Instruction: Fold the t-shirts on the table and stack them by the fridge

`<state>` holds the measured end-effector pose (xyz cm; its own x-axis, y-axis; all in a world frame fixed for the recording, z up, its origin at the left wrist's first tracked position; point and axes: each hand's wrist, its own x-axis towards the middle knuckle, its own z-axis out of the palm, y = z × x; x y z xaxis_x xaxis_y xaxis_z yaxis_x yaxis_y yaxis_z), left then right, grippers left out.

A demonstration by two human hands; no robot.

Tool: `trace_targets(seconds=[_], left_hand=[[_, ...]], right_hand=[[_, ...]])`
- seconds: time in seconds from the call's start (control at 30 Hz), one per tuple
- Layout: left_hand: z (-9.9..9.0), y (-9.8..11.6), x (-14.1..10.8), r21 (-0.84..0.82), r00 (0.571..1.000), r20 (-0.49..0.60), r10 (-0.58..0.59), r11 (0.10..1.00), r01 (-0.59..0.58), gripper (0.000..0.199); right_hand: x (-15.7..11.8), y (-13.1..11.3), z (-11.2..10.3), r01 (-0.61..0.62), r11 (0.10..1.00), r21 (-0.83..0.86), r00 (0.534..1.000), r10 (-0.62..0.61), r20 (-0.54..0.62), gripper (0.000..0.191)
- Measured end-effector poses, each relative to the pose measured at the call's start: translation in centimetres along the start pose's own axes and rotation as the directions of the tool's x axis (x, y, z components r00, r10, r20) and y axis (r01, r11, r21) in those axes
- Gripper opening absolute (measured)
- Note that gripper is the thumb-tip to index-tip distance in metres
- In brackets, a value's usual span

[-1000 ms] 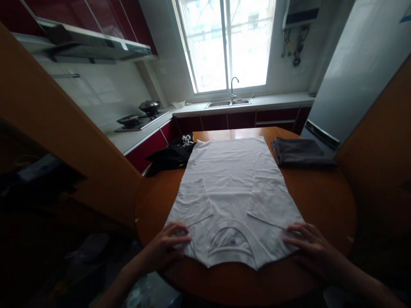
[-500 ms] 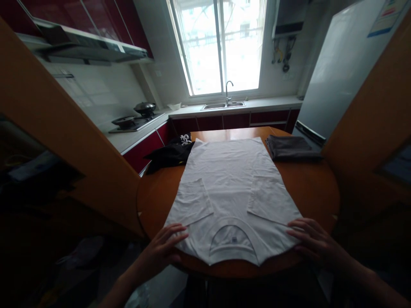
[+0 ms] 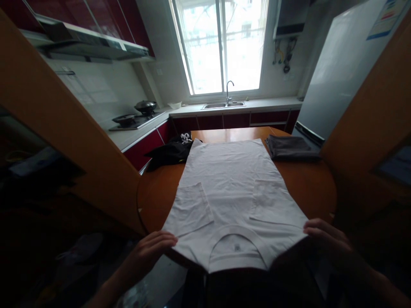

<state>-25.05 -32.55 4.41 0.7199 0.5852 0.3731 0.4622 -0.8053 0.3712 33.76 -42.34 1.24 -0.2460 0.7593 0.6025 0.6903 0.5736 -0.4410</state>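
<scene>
A white T-shirt (image 3: pixel 229 171) lies spread on a round wooden table, its sleeves folded inward and its collar toward me. My left hand (image 3: pixel 154 248) pinches the shirt's near left shoulder, fingers on top and thumb hidden below. At the near right shoulder, my right hand (image 3: pixel 330 235) has its fingers closed on the fabric edge. Between the two hands, the collar end is drawn past the table's near edge and slightly raised. The far hem lies flat on the tabletop.
Dark grey folded cloth (image 3: pixel 292 148) rests on the right of the wooden table (image 3: pixel 154 192). A black garment (image 3: pixel 170 152) with white print lies at the back left. Beyond are a sink (image 3: pixel 221 105), a stove with pans (image 3: pixel 135 122) and a fridge (image 3: pixel 340 77).
Both hands have closed on the shirt's shoulders, where they lay with fingers apart on it. The collar end has come nearer to me and lifted; the right hand has shifted outward.
</scene>
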Motion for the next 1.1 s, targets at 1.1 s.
trace_targets(seconds=[1.1], left_hand=[[2.2, -22.5, 23.3, 0.136, 0.938, -0.105, -0.329, 0.93, 0.341, 0.037]], right_hand=[[24.5, 18.8, 8.7, -0.391, 0.843, -0.369, 0.874, 0.466, 0.14, 0.026]])
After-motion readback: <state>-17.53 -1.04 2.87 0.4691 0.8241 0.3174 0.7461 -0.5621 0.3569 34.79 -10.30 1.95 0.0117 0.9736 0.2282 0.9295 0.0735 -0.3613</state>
